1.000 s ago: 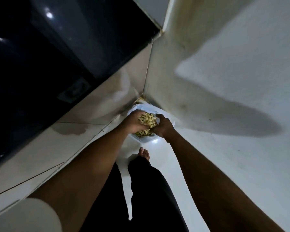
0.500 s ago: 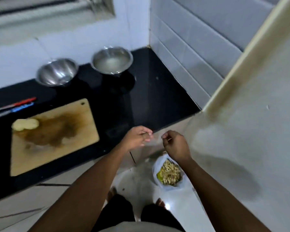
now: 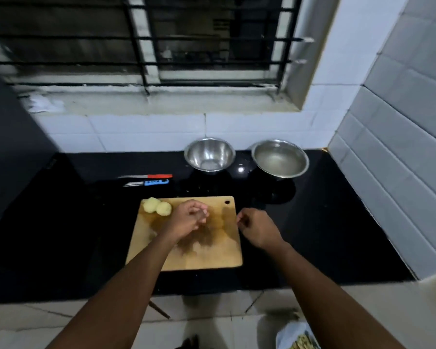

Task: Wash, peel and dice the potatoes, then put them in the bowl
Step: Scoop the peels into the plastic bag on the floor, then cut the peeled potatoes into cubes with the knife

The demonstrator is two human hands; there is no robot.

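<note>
Both hands (image 3: 189,219) (image 3: 258,229) have risen from the floor bag (image 3: 291,335) over the cutting board (image 3: 212,258).

place: home kitchen | signs: black counter (image 3: 337,222); tiled wall (image 3: 149,132); barred window (image 3: 141,41); cutting board (image 3: 212,258); steel bowls (image 3: 209,154)

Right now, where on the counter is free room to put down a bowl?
Bare black counter lies right of the cutting board, and left of it. Crowded: the knife, peeler and two steel bowls behind.

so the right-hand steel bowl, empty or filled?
Filled. The right bowl holds cloudy liquid partway up its walls, while the left bowl shows bare metal at its bottom.
</note>
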